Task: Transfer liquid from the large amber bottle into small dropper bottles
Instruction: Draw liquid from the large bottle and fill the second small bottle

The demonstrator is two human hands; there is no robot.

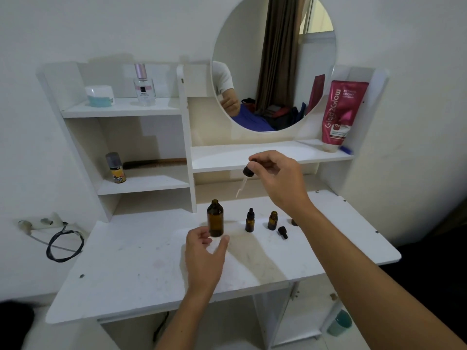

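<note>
Mid-frame, my right hand (275, 178) pinches a dropper (245, 178) above the counter (141, 261); my open left hand (204, 251) nears the uncapped large amber bottle (215, 218), so I judge dipping comes next.

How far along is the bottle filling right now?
Done: the large amber bottle stands uncapped, and one small bottle is open with a loose dropper cap lying beside it. In hand: the right hand holds a dropper above the table; the left hand is open just short of the large bottle. Left: the capped small bottle is unopened. Fill levels can't be judged.
</note>
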